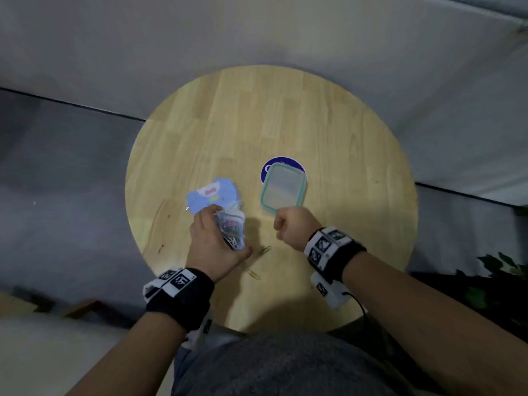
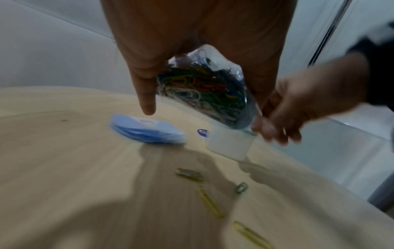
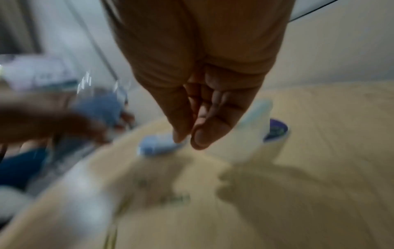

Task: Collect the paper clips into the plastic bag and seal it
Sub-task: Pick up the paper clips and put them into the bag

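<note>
My left hand (image 1: 210, 238) grips a clear plastic bag (image 1: 233, 230) above the near side of the round wooden table (image 1: 285, 110). The left wrist view shows the bag (image 2: 204, 87) packed with coloured paper clips, held tilted between thumb and fingers. My right hand (image 1: 291, 227) hovers a little to the right of the bag, curled into a loose fist; in the blurred right wrist view its thumb and forefinger tips (image 3: 192, 134) meet with nothing visible between them. Loose yellowish clips lie on the wood below the hands (image 1: 265, 250) (image 1: 253, 274), and several show in the left wrist view (image 2: 189, 174).
A flat blue printed packet (image 1: 213, 194) lies just beyond my left hand. A clear box with a teal-rimmed lid (image 1: 283, 187) stands beyond my right hand, partly over a round purple sticker (image 1: 283, 162). Dark leaves (image 1: 503, 270) sit off the table's right edge.
</note>
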The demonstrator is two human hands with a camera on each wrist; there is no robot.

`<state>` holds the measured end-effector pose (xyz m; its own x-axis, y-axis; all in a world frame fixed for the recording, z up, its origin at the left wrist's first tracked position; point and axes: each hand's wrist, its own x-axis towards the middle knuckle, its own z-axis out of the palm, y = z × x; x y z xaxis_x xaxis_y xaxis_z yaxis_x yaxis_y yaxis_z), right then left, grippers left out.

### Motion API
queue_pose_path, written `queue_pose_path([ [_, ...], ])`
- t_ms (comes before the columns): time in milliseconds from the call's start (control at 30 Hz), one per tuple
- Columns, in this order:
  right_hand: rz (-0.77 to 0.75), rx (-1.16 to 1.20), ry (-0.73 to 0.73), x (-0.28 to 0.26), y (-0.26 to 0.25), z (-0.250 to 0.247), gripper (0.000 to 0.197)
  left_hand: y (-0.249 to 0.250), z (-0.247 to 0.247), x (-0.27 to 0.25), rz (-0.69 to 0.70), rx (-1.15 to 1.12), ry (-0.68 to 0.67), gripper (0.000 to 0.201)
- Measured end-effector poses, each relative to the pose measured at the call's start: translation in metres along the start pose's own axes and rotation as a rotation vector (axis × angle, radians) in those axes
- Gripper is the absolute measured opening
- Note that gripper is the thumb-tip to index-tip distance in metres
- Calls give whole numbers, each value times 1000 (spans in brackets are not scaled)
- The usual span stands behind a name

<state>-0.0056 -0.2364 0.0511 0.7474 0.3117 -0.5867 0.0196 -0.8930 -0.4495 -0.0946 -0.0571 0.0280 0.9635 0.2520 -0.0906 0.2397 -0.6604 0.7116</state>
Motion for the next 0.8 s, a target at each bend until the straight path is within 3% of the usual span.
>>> queue_pose_path([
  [67,-1,-162,-115,2,9,32,26,-13,-10,-2,-45,19,4,93],
  [167,-41,-204,-69,0,12,66,48,-24,-19,-8,-86,31,8,98],
  [300,-119,-253,-65,-7,8,90,62,-28,-24,-12,-100,28,11,97],
  [367,-120,-274,-60,-9,3,95,58,-30,-24,-12,-86,51,-11,96],
  [533,-172,-358,-31,-9,-3,102,24,-28,-22,-13,-64,49,-29,99],
  [800,-206,-404,-9,-9,8,97,22,-32,-16,-22,-27,57,-72,92],
])
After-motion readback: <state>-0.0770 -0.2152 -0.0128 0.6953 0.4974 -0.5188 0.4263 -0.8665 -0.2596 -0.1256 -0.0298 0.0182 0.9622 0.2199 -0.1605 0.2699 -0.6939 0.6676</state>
